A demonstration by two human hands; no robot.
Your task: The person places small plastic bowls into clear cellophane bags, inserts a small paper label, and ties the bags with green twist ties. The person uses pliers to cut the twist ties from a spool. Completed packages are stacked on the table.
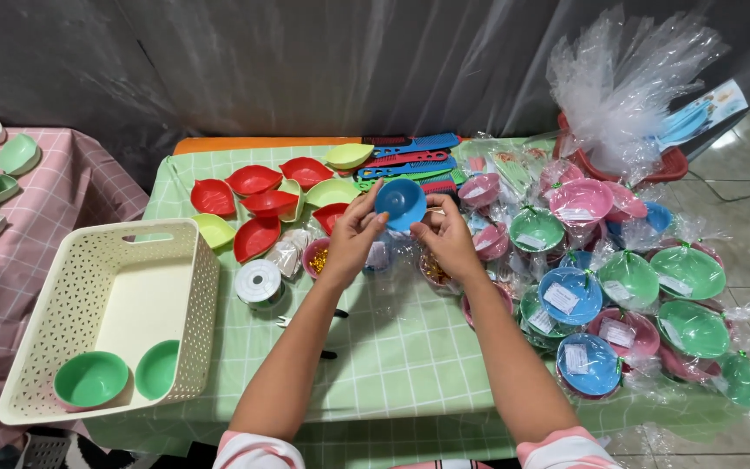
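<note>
Above the table: both hands meet over the green checked table [392,365], holding one small blue bowl [401,203] tilted so its hollow faces the camera.
Left hand: the left hand [353,239] pinches the bowl's left rim, thumb and fingertips pressed on it.
Right hand: the right hand [447,241] has its fingers curled and drawn together at the bowl's lower right edge; whether it grips the rim or something thin beside it I cannot tell.
Blue bowl's place: lifted off the table, over the far middle of it, just in front of the combs [414,161].
Left of the bowl: red and lime leaf-shaped dishes [253,204] lie spread on the table.
Right of the bowl: wrapped bowls [627,295] in pink, green and blue, each in clear film, are heaped together.
Below the bowl: a roll of silvery ribbon [259,282] stands near the left forearm.
Far left of the bowl: a cream perforated basket [71,304] sits on the table's left edge, holding two green bowls [119,375].
</note>
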